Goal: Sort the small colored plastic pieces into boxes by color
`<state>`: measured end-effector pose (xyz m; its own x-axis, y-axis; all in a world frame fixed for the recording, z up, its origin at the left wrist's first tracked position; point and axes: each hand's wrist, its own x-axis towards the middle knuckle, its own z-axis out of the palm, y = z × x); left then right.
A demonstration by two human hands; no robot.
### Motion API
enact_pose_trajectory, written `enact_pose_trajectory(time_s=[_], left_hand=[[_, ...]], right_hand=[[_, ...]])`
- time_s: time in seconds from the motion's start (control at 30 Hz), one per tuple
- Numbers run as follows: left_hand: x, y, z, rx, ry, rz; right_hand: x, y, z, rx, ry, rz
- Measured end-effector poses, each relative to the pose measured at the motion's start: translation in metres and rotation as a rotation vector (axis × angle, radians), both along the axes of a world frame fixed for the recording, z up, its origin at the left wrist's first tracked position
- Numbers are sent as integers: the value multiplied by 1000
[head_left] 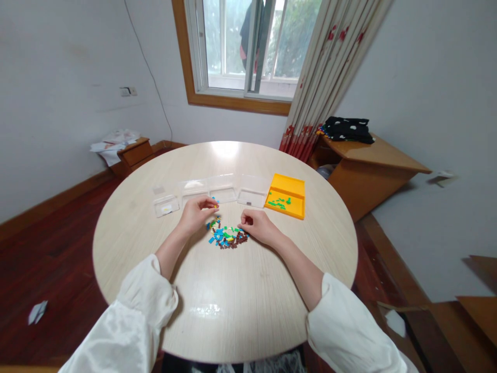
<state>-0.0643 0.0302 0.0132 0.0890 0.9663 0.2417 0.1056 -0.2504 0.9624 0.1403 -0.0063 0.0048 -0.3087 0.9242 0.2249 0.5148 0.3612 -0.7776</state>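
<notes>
A small heap of tiny coloured pieces (227, 237), blue, green, brown and yellow, lies in the middle of a round pale wooden table (217, 300). My left hand (196, 213) hovers just left of and above the heap, fingers pinched together on a tiny piece too small to name. My right hand (257, 226) rests on the table at the heap's right edge, fingers curled in over the pieces. A yellow tray (286, 195) with a few green pieces stands to the right behind the heap.
Several clear plastic boxes (209, 190) stand in a row behind the heap. A wooden desk (368, 160) with dark cloth stands at the right, a low cabinet (134, 153) with papers at the left, a window and curtain behind.
</notes>
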Motion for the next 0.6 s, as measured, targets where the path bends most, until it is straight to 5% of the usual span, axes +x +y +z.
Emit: enact_pose_trajectory(time_s=[0.4, 0.6], left_hand=[[-3, 1, 0, 0, -12, 13], [-12, 8, 4, 91, -10, 241]], right_hand=[[2, 0, -1, -1, 5, -7], [1, 0, 0, 14, -14, -9]])
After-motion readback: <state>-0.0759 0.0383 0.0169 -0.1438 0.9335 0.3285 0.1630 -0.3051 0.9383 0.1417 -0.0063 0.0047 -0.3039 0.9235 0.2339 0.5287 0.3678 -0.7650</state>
